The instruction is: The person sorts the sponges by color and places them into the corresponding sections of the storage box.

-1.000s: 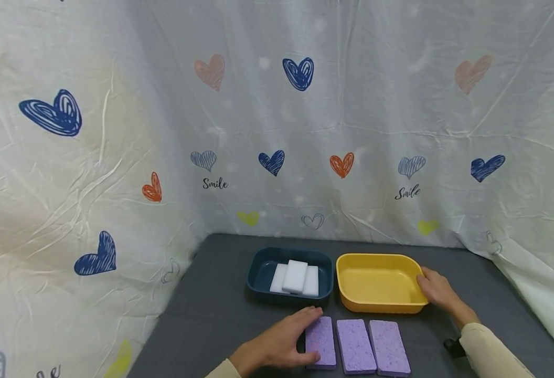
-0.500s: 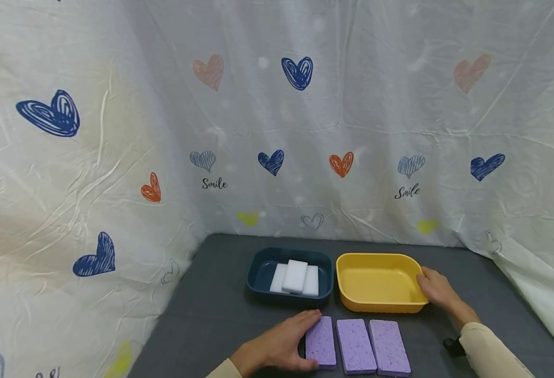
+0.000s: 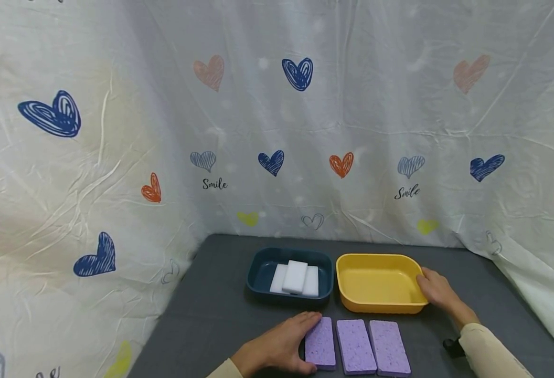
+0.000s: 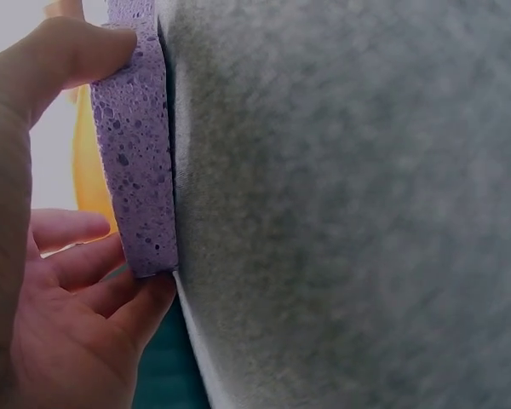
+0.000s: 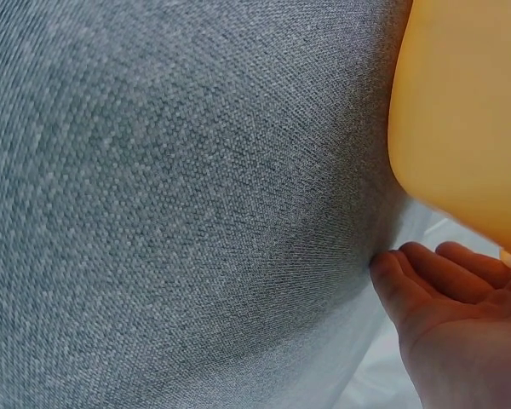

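Observation:
My left hand grips the leftmost of three purple sponges. In the left wrist view, the thumb presses one end of that sponge and the fingertips meet its other end. The middle sponge and the right sponge lie flat beside it on the dark cloth. My right hand holds the right side of a yellow basin, its thumb over the rim. Seen from the right wrist, the fingers of that hand lie along the outside of the basin.
To the left of the yellow basin stands a dark blue basin with three white sponges in it, one lying over the others. Behind the grey-covered table hangs a white curtain printed with hearts.
The thumb and fingers of my left hand have closed in slightly on the left purple sponge. My right hand and both basins stay in place.

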`<state>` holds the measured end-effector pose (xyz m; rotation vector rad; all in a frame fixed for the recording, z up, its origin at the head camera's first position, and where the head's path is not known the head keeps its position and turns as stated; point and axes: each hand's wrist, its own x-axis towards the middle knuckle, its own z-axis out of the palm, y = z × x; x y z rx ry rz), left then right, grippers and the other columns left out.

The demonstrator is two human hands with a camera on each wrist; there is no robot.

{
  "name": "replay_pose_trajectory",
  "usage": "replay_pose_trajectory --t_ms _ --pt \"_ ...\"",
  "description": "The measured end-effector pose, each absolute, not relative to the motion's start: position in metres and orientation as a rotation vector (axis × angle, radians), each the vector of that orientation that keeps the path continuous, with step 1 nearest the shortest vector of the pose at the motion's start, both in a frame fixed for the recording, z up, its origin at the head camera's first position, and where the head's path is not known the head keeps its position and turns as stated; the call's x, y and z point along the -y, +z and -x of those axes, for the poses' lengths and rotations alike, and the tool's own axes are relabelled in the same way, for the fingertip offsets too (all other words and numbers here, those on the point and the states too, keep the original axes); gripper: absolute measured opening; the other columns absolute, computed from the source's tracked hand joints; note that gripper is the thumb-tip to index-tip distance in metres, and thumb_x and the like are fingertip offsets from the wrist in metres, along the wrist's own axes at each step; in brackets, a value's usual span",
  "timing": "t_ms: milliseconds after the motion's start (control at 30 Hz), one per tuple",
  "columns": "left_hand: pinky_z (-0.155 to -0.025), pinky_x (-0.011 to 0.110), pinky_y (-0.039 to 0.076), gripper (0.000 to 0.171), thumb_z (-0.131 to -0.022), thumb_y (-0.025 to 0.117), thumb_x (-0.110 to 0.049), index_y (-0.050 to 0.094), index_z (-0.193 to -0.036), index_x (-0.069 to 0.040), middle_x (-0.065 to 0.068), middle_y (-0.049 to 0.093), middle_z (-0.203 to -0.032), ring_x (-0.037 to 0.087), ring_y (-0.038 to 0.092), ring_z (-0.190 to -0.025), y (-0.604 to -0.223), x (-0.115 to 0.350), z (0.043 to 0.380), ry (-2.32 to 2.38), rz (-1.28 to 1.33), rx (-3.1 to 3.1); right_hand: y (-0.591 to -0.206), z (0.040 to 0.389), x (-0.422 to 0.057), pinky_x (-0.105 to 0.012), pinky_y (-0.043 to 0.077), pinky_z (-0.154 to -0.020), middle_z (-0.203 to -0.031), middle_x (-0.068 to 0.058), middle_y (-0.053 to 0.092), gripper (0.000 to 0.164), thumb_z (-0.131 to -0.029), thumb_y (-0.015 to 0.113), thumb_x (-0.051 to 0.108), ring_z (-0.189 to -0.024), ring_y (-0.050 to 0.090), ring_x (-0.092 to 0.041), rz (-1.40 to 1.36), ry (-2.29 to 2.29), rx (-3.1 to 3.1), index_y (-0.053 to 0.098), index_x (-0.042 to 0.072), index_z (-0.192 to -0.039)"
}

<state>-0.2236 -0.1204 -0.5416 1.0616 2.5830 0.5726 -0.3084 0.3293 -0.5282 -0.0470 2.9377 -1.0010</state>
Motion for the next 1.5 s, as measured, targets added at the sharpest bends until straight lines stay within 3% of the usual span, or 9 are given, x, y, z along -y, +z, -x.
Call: replay_pose_trajectory --t_ms 700,1000,1500 --pt "-0.127 0.041 0.043 0.097 -0.092 0.081 -0.055 0.042 -0.168 -0.009 0.006 0.049 -0.171 0.023 0.050 -0.156 -0.505 0.112 0.243 0.637 -1.329 -2.599 -0.526 0.308 -0.327 -0.037 0.047 -0.075 -0.094 -0.012 0.062 0.051 -0.114 0.033 0.020 -0.083 0.059 -0.024 0.015 -1.007 -2.921 0.053 -0.016 -0.143" --pt "-0.128 0.044 0.041 0.100 -0.091 0.079 -0.061 0.037 -0.172 -0.019 -0.003 0.042 -0.175 0.020 0.044 -0.160 -0.485 0.095 0.255 0.642 -1.251 -2.624 -0.525 0.307 -0.326 -0.036 0.047 -0.073 -0.091 -0.011 0.060 0.050 -0.114 0.033 0.020 -0.079 0.059 -0.022 0.007 -1.021 -2.919 0.053 -0.016 -0.142" --pt "-0.129 0.042 0.039 0.100 -0.092 0.082 -0.053 0.037 -0.171 -0.011 0.008 0.041 -0.176 0.025 0.044 -0.160 -0.465 0.054 0.285 0.537 -1.256 -2.834 -0.528 0.308 -0.327 -0.036 0.047 -0.072 -0.089 -0.011 0.060 0.048 -0.113 0.033 0.019 -0.078 0.058 -0.022 0.020 -1.026 -2.931 0.054 -0.015 -0.140"
